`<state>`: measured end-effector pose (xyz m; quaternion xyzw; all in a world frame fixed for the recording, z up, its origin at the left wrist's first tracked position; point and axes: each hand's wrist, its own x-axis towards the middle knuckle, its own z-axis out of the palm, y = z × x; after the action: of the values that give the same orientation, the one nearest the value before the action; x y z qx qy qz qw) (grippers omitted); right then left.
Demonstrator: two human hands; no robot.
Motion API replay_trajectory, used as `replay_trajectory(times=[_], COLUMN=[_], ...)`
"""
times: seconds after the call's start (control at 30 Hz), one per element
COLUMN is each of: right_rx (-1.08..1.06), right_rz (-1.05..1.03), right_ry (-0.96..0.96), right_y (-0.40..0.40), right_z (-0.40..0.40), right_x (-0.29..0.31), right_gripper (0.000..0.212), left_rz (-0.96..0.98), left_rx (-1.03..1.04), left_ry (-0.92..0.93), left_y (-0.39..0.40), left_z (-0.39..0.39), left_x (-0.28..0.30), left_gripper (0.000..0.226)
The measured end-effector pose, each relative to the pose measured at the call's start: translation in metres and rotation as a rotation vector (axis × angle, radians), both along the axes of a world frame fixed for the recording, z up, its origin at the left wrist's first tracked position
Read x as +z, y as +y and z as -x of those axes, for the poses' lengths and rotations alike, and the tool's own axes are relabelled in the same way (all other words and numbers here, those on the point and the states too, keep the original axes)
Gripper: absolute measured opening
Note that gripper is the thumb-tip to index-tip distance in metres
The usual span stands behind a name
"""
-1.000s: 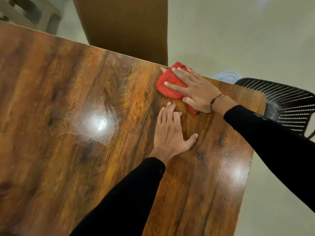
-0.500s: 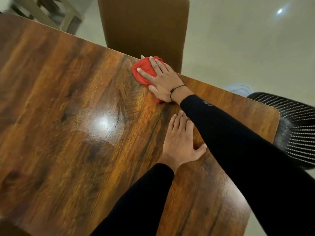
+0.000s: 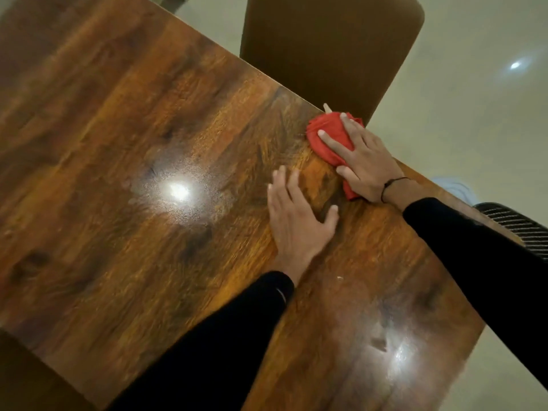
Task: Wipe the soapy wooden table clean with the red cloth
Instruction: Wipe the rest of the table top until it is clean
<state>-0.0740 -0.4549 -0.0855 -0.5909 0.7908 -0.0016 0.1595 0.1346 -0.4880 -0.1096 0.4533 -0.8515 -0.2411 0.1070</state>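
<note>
The right hand (image 3: pixel 363 164) is pressing flat, fingers spread, on the bunched red cloth (image 3: pixel 327 140) at the worktop's (image 3: pixel 148 247) far edge, its long axis running from that edge toward the wrist. The left hand (image 3: pixel 296 221) is lying open, blurred, probably resting on the wood and holding nothing.

red cloth (image 3: pixel 326 137) — bunched, at far table edge | wooden table (image 3: pixel 148 232) — glossy, hazy film

Cloth (image 3: pixel 326 137) under right hand (image 3: pixel 367 170) at table (image 3: pixel 118 232) far edge, left hand (image 3: pixel 296 221) beside.
</note>
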Motion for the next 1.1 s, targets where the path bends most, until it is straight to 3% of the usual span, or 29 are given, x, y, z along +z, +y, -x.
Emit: replay_trajectory(times=[0.13,0.37,0.5,0.7,0.97,1.1], right_rx=[-0.019,0.066,0.066,-0.019,-0.317,-0.513], right_rz=[-0.008,0.031,0.029,-0.033,-0.179,-0.187], right_ry=[0.016,0.012,-0.002,-0.082,0.056,0.117], right_y=[-0.029,-0.161,-0.176,-0.052,0.159,0.217], right_z=[-0.002,-0.018,-0.019,0.006,0.008,-0.008], right_x=[-0.004,-0.002,-0.001,0.002,0.017,0.015], right_gripper=[0.072,0.073,0.071,0.069,0.072,0.073], left_rz=[0.082,0.143,0.142,0.144,0.158,0.143], left_rx=[-0.025,-0.031,-0.052,-0.028,0.006,-0.019], left_ry=[-0.133,-0.190,-0.231,-0.220,-0.165,-0.155], left_y=[-0.084,-0.085,-0.086,-0.084,-0.083,-0.082], left_z=[-0.016,-0.018,-0.017,-0.017,-0.020,-0.023], left_x=[-0.008,-0.011,-0.005,0.004,-0.004,0.002], left_gripper=[0.128,0.133,0.134,0.134,0.131,0.128])
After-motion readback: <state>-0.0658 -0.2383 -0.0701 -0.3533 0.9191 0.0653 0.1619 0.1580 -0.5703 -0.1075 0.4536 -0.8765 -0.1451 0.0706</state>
